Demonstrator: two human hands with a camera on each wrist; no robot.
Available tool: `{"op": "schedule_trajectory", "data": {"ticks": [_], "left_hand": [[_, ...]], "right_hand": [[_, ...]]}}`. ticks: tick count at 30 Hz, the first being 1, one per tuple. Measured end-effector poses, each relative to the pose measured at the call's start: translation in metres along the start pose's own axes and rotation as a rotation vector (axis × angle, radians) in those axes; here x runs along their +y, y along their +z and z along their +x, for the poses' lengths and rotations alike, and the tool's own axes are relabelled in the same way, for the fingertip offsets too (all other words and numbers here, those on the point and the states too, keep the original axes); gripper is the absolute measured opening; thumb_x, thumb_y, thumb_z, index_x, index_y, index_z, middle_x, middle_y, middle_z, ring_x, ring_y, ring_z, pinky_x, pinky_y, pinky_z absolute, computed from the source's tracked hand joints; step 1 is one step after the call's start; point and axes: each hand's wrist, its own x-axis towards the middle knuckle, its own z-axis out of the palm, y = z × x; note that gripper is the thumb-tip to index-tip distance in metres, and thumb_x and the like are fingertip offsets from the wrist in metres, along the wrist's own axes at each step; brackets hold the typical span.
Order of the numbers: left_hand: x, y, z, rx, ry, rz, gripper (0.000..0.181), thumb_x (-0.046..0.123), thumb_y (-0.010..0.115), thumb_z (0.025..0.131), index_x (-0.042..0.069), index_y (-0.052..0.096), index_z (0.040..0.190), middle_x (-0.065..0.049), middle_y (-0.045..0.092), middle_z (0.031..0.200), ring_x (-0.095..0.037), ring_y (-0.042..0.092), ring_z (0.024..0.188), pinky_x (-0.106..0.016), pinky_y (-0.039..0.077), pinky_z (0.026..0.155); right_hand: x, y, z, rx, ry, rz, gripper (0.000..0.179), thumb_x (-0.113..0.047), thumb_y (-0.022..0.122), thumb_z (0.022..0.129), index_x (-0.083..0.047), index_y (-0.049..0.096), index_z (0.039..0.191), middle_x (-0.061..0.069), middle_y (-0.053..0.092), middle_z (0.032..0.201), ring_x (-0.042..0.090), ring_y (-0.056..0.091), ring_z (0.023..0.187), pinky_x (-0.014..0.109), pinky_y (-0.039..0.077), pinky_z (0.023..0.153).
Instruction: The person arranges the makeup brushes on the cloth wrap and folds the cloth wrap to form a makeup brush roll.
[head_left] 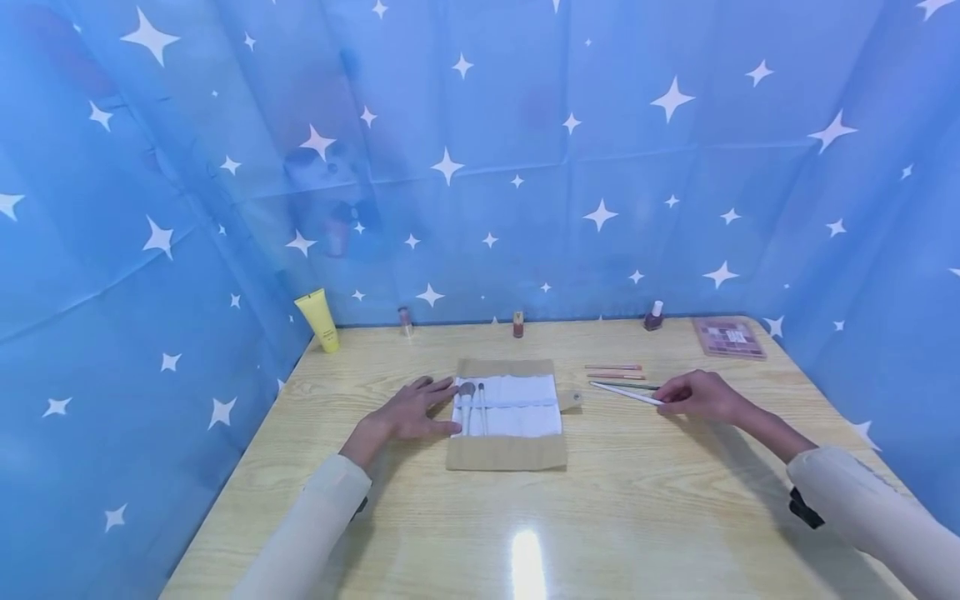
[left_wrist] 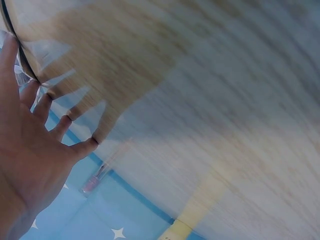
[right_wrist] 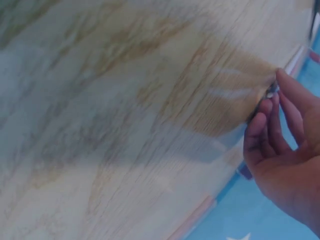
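My left hand [head_left: 415,410] rests with spread fingers at the left edge of a tan and white fabric brush roll [head_left: 525,421], lying unfolded. Tucked in the roll's left side are a fluffy makeup brush [head_left: 466,408] and a thinner brush [head_left: 483,412]. On the right, my right hand [head_left: 701,396] pinches a slim white makeup brush [head_left: 626,392] between thumb and fingers, low over the table; its right end is hidden by the fingers. A dark green slender stick [head_left: 618,385] lies right beside it, partly behind the fingertips. Two thin pinkish brushes [head_left: 615,376] lie just beyond.
Along the back edge stand a yellow tube [head_left: 318,321], a small pink lip tube [head_left: 406,322], a red bottle with gold cap [head_left: 518,324] and a dark nail polish bottle [head_left: 654,316]. An eyeshadow palette [head_left: 729,337] lies at the back right. Starred blue curtains [head_left: 510,258] enclose the table.
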Motion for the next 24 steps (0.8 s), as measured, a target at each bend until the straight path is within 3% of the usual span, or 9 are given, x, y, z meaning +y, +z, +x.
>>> {"op": "schedule_trajectory", "data": {"ticks": [9,17,20,24], "left_hand": [[0.001,-0.001,0.0,-0.007,-0.007,-0.002,0.088,0.072,0.058,0.094,0.025,0.033,0.164,0.002,0.021,0.173,-0.039,0.014,0.158,-0.064,0.013,0.125],[-0.001,0.0,0.0,-0.003,-0.007,-0.012,0.088,0.073,0.058,0.093,0.026,0.033,0.164,0.003,0.021,0.173,-0.039,0.014,0.158,-0.064,0.012,0.125],[0.0,0.0,-0.001,-0.009,-0.008,-0.016,0.089,0.074,0.057,0.093,0.027,0.033,0.164,0.003,0.02,0.173,-0.039,0.013,0.158,-0.064,0.012,0.126],[0.001,0.0,-0.001,-0.006,-0.006,-0.018,0.089,0.074,0.057,0.093,0.026,0.032,0.164,0.003,0.02,0.173,-0.038,0.013,0.158,-0.063,0.012,0.126]], "right_hand": [[0.001,0.002,-0.002,0.002,-0.022,0.005,0.011,-0.006,0.08,0.091,-0.001,0.08,0.1,0.008,0.078,0.09,0.012,0.072,0.077,0.019,0.055,0.066],[-0.003,-0.008,-0.003,0.017,-0.133,-0.006,0.01,-0.001,0.075,0.093,0.003,0.078,0.102,0.011,0.078,0.093,0.01,0.073,0.082,0.02,0.058,0.07],[-0.009,-0.016,-0.004,0.002,-0.087,0.039,0.014,-0.004,0.073,0.096,0.004,0.077,0.108,0.014,0.078,0.098,0.01,0.073,0.087,0.021,0.059,0.073],[-0.022,-0.028,-0.002,-0.012,0.076,0.14,0.025,-0.017,0.07,0.101,0.0,0.074,0.12,0.016,0.076,0.106,0.016,0.068,0.086,0.025,0.055,0.07]]}}
